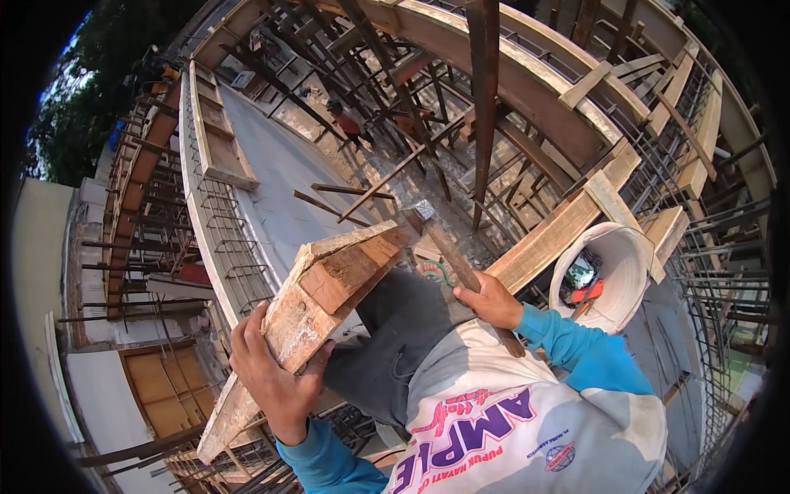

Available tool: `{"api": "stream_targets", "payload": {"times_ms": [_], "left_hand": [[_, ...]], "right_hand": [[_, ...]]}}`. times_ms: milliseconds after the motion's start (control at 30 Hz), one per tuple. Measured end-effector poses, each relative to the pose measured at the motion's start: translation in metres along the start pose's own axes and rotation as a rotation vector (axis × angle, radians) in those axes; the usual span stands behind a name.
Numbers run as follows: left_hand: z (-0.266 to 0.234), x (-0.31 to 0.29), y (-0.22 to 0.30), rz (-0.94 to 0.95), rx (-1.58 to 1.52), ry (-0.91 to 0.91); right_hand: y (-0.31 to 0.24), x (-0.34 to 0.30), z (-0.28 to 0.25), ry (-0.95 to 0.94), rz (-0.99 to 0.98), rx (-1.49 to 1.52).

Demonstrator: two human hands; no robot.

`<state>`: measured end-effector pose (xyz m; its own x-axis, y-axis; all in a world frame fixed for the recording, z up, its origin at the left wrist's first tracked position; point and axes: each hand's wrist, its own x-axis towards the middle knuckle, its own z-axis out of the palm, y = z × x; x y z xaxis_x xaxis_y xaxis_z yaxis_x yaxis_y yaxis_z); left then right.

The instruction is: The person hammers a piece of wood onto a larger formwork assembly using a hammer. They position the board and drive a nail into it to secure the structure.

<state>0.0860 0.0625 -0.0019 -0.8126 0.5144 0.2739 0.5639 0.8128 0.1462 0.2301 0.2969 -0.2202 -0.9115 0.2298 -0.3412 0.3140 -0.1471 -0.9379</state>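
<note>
My left hand [276,375] grips the edge of a rough wooden formwork piece [288,329], boards joined with a block on the inner face, tilted up to the right in front of my legs. Its fingers wrap over the far edge, with the thumb on the near side. My right hand [491,302] is closed round the wooden handle of a hammer [451,251]. The hammer's metal head points up and away, just past the upper end of the formwork piece and apart from it. The handle's lower end reaches my shirt.
A whitish bucket [627,276] with a red-orange item inside stands right of my right arm, beside a timber beam [547,243]. Rebar cages [226,222] run along the left wall. Timber props [485,99] rise ahead. Far below, a person [346,123] in red is among the props.
</note>
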Motion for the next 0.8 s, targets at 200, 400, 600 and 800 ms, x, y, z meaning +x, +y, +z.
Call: {"api": "stream_targets", "payload": {"times_ms": [200,400,600,800], "left_hand": [[0.002,0.013,-0.01,0.024,0.005,0.015],[0.003,0.032,-0.017,0.058,0.028,-0.024],[0.0,0.032,-0.023,0.05,-0.009,-0.037],[-0.002,0.039,-0.019,0.069,-0.016,-0.043]], "right_hand": [[-0.058,0.003,-0.002,0.246,-0.799,0.138],[-0.008,0.025,0.036,0.082,-0.284,-0.011],[-0.078,0.01,0.008,-0.077,-0.267,-0.184],[-0.014,0.003,0.031,0.081,-0.394,0.065]]}}
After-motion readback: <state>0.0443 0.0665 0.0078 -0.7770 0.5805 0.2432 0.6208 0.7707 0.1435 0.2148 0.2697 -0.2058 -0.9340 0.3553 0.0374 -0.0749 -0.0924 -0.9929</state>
